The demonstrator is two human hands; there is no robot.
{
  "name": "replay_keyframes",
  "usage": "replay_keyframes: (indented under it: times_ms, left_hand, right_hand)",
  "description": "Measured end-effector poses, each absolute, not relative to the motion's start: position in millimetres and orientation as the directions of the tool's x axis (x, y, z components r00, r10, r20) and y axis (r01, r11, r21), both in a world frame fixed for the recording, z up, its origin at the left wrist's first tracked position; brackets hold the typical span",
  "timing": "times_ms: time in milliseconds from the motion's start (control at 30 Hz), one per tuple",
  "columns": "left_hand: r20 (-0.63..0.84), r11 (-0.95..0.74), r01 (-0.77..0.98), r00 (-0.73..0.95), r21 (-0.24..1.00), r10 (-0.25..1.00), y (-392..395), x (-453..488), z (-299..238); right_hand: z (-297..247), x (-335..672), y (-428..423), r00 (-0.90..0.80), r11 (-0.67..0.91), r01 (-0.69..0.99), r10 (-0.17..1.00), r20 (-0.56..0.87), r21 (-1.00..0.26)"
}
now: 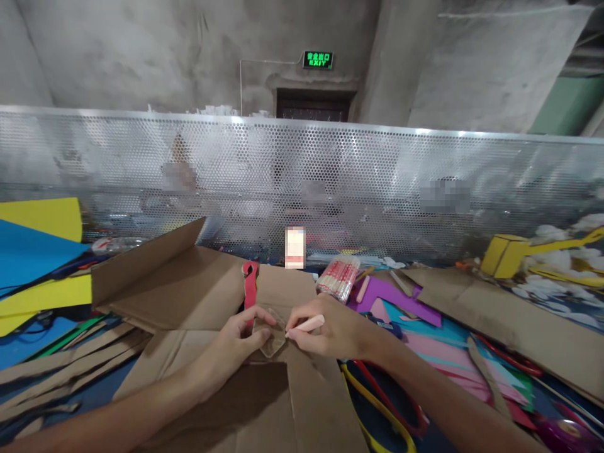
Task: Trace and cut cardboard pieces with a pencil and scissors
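Observation:
My left hand (236,340) presses a small clear plastic piece with angled edges (274,343) onto brown cardboard (316,396), its thumb and fingers closed about the near side. In my right hand (333,330) is a pale pink pen (309,324), pinched between thumb and fingers. The pen's tip end is close to the right edge of the plastic piece; whether it touches the cardboard I cannot tell. A red tool (250,284), partly hidden, lies just beyond my left fingers.
Scissors with yellow and red handles (396,421) lie right of the cardboard. Coloured sheets (443,352) and a purple cutout (394,299) spread rightward. A plastic-wrapped bundle (338,277) lies ahead. Cardboard strips (70,362) cover the left. A perforated metal screen (368,189) stands behind.

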State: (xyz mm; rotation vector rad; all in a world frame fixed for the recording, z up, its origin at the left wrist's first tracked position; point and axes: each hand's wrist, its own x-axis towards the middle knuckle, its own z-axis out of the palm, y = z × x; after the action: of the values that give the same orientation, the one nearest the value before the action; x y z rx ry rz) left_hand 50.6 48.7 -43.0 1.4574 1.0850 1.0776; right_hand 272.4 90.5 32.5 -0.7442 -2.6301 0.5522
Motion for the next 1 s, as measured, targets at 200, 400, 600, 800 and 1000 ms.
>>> replay_keyframes:
  times_ms: [200,400,600,800,1000]
  left_hand:
    - [0.099,-0.124,0.109,0.209,0.986,0.973,48,51,-42]
    - [0.086,-0.116,0.140,0.203,0.983,0.975,49,50,-44]
    - [0.118,-0.144,0.124,0.197,0.982,0.973,46,52,-37]
    - [0.097,-0.121,0.114,0.195,0.986,0.976,47,52,-38]
    - [0.100,-0.126,0.125,0.196,0.984,0.975,48,51,-39]
  right_hand:
    - [40,272,87,-0.834,0.813,0.385,0.509,0.213,-0.437]
    - [45,273,85,-0.845,0.818,0.376,0.496,0.201,-0.436]
    - [41,275,87,-0.842,0.808,0.381,0.504,0.192,-0.449]
    - [36,273,90,-0.813,0.794,0.416,0.543,0.209,-0.444]
    - [39,272,88,-0.815,0.781,0.419,0.548,0.187,-0.462]
